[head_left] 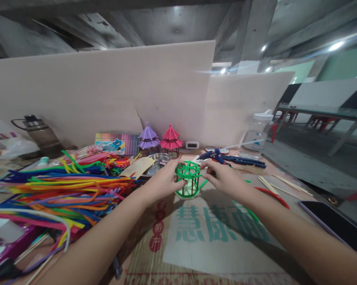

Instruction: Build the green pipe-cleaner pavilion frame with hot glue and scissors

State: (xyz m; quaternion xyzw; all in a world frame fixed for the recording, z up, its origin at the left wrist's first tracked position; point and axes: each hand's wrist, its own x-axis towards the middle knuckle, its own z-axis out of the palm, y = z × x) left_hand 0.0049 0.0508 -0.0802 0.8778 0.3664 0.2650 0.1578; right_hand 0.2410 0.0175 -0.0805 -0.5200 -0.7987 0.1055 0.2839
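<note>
A small round frame [191,187] stands upright on the cardboard, with a green pipe-cleaner ring and spokes on top, dark thin posts, and a green-edged base. My left hand [166,179] grips its left side, thumb in front and fingers at the top ring. At the right of the top ring, my right hand [221,176] is closed in a pinch at a green pipe cleaner [204,183]; its fingertips partly hide the strand. Behind the frame are a purple model pavilion [149,137] and a pink model pavilion [170,138].
Colourful pipe cleaners [68,194] lie heaped at left, near a metal bowl [160,160] and marker set [117,143]. A blue glue gun [214,154], water jug [257,134], wooden sticks [291,186] and phone [334,221] lie to the right. A dark bottle [43,136] stands back left.
</note>
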